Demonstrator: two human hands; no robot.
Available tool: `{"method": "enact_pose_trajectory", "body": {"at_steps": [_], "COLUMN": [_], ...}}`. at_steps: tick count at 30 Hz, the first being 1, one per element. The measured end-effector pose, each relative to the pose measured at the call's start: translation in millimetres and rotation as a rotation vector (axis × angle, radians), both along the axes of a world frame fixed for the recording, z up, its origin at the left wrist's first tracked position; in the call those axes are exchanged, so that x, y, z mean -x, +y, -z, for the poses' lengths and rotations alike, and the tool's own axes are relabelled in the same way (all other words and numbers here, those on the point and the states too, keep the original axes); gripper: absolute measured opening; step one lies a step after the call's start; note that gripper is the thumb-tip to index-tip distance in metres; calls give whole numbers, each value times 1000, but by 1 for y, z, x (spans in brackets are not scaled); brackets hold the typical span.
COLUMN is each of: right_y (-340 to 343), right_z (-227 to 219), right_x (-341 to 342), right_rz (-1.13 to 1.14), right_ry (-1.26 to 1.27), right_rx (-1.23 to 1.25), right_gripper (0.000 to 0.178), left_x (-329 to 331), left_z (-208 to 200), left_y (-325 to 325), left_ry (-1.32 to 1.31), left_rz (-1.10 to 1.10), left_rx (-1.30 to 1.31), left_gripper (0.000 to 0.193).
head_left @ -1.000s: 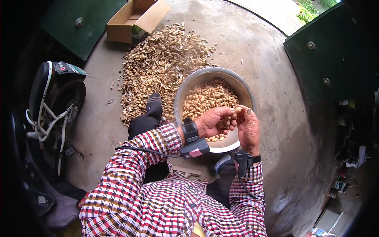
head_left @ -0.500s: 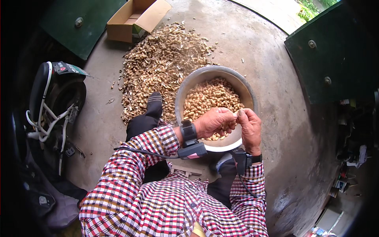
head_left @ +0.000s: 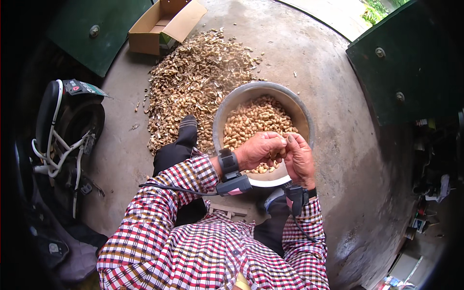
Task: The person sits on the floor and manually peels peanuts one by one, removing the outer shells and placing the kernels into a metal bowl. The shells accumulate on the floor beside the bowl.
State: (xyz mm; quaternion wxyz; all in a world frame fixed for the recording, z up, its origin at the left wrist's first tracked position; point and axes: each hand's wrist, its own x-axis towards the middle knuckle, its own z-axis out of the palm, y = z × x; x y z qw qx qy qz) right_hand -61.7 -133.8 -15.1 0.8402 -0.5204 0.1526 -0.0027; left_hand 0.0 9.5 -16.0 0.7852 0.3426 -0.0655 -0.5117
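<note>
Left hand [head_left: 258, 150] and right hand [head_left: 300, 158] meeting fingertip to fingertip above near rim of metal bowl [head_left: 223, 115], pinching peanut [head_left: 282, 153] between them. Bowl holding unshelled peanuts [head_left: 251, 121]. Heap of empty shells [head_left: 193, 82] lying just left on concrete floor [head_left: 309, 63]; open cardboard box [head_left: 164, 26] sitting beyond.
</note>
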Motion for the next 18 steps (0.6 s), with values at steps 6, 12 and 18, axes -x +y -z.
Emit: {"method": "enact_pose_trajectory", "body": {"at_steps": [6, 12, 18], "right_y": [22, 20, 22], "right_z": [-13, -13, -11], "right_x": [-3, -3, -3], "right_rz": [-158, -193, -174], "right_ry": [-50, -64, -41], "right_rx": [86, 254, 237], "right_gripper": [89, 98, 99], "left_x": [-2, -3, -3], "left_z": [-2, 1, 0], "left_y": [-3, -3, -3], "left_ry": [-51, -63, -113], "left_rz": [-14, -60, -78], "left_rx": [-3, 54, 32], "left_gripper": [14, 11, 11]}}
